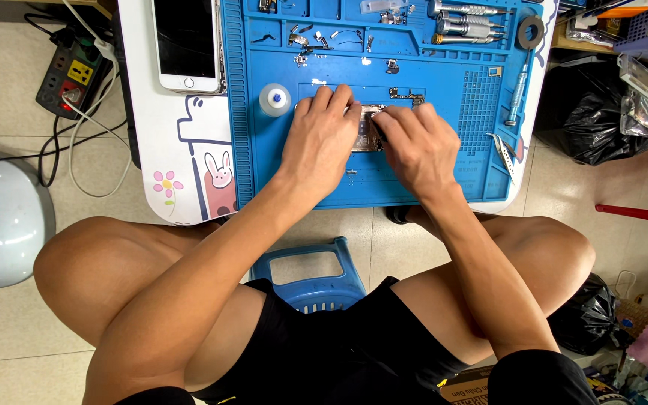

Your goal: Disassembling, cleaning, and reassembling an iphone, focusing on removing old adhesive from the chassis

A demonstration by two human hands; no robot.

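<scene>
An opened phone body (367,129) with exposed metal parts lies in the middle of a blue repair mat (444,180). My left hand (320,135) rests flat on its left part, fingers pressing down to hold it. From the right, my right hand (416,146) comes over the phone body with fingers curled; a dark thin tool seems pinched at its fingertips, mostly hidden. Most of the phone body is covered by both hands.
A white phone screen (187,43) lies face up on the white table at the left. A small bottle (274,99), loose screws and brackets (310,39), screwdrivers (465,22), a tape roll (530,31) and tweezers (505,150) lie around the mat. Power strip (73,75) on the floor, blue stool (313,274) below.
</scene>
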